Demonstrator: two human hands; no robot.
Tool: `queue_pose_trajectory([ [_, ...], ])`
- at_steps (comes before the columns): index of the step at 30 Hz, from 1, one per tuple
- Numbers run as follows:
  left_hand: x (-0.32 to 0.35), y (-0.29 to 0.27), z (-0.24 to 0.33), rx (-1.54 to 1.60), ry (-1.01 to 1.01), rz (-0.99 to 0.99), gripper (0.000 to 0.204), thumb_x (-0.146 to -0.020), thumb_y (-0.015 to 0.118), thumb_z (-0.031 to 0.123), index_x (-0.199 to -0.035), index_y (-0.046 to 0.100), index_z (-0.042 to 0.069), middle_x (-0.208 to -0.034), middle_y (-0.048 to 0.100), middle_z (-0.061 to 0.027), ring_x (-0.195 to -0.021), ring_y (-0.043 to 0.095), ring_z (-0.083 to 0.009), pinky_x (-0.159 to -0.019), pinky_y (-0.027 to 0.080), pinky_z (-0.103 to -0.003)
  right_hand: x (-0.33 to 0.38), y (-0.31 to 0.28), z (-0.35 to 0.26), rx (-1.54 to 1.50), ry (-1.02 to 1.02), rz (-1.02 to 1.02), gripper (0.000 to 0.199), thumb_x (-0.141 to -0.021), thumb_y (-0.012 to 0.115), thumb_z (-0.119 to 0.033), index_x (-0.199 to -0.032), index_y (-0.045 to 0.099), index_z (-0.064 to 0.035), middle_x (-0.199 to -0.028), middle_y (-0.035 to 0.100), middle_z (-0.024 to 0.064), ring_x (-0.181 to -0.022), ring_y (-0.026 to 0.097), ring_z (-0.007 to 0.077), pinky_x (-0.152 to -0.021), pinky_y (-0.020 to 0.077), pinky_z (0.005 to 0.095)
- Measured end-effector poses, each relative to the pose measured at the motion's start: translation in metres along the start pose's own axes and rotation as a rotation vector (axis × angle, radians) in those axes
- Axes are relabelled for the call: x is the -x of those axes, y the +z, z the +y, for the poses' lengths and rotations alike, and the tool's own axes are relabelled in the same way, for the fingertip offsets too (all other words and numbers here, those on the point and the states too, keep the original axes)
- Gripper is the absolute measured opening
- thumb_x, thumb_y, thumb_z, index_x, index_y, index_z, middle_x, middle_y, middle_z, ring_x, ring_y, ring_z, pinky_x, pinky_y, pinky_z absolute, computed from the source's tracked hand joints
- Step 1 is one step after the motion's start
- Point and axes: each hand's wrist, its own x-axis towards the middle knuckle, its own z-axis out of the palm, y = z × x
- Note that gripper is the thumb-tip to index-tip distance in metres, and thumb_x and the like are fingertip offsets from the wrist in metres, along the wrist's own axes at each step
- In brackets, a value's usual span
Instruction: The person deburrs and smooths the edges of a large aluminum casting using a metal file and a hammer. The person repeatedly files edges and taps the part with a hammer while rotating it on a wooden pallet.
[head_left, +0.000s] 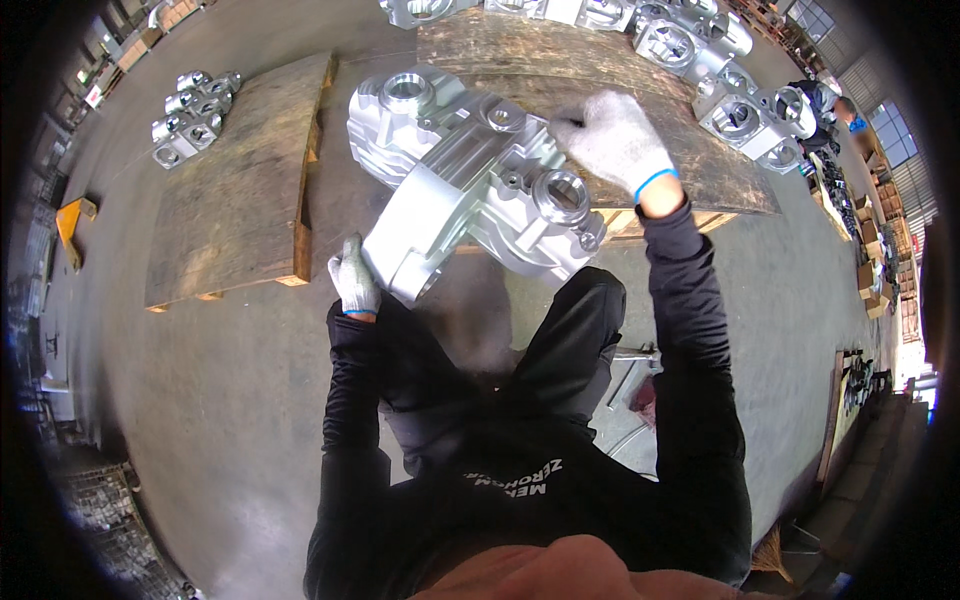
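At the far left a yellow angled metal part [72,225] stands on the concrete floor [225,400]. Next comes a cluster of small silver castings [190,120] by the outer edge of a bare-topped wooden pallet [235,200]. Right of that pallet is the left hand [355,277], in a pale knitted glove, lying against the near left corner of a large silver casting [440,205]; its far fingers are hidden, so I cannot tell how closed its grip is. The casting sits at a slant in front of the person's knees, spanning the gap between the two hands, with round machined openings facing up; what supports it underneath does not show. The right hand [612,140], also gloved, with a blue cuff edge, is curled at the casting's far right end, though whether it clasps the metal I cannot tell. Behind it lies a second wooden pallet [715,175], with more silver castings [735,118] along its far and right edges. Farther right are another person [825,105] and cardboard boxes [872,280].
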Motion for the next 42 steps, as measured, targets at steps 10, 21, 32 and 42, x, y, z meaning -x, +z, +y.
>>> queue_pose_trajectory([
  [10,0.003,-0.005,0.0,0.004,0.073,-0.086,0.03,-0.09,0.072,0.024,-0.081,0.059,-0.001,-0.076,0.062,-0.0055,-0.066,0.056,-0.013,-0.06,0.047,-0.031,0.033,-0.003,0.004,-0.009,0.007,0.104,0.028,-0.083,0.061,-0.028,-0.082,0.075,-0.0037,-0.078,0.067,0.025,-0.077,0.067,0.0439,-0.075,0.0555,0.0484],
  [21,0.001,-0.002,0.004,0.014,-0.002,-0.066,0.03,-0.088,0.073,0.024,-0.087,0.058,-0.002,-0.08,0.062,-0.0076,-0.069,0.057,-0.0156,-0.064,0.049,-0.034,0.056,0.0,0.025,-0.041,-0.116,0.056,0.022,-0.082,0.065,-0.023,-0.095,0.079,-0.012,-0.08,0.07,0.0209,-0.074,0.07,0.0378,-0.075,0.0574,0.0435],
  [32,-0.004,-0.005,0.004,-0.025,-0.02,-0.072,0.03,-0.088,0.073,0.021,-0.09,0.054,-0.002,-0.084,0.06,-0.0091,-0.076,0.059,-0.0177,-0.067,0.05,-0.036,0.051,-0.002,0.015,0.003,-0.057,0.168,0.036,-0.083,0.063,-0.033,-0.077,0.074,0.0005,-0.075,0.066,0.0273,-0.076,0.071,0.041,-0.074,0.0569,0.0445],
  [42,0.004,-0.001,0.009,0.043,0.022,-0.125,0.028,-0.089,0.07,0.019,-0.077,0.06,-0.004,-0.075,0.061,-0.0077,-0.067,0.058,-0.0163,-0.061,0.048,-0.035,0.068,-0.009,0.031,0.014,-0.012,0.072,0.03,-0.086,0.064,-0.031,-0.1,0.078,-0.0088,-0.083,0.07,0.022,-0.077,0.07,0.0373,-0.072,0.0564,0.041],
])
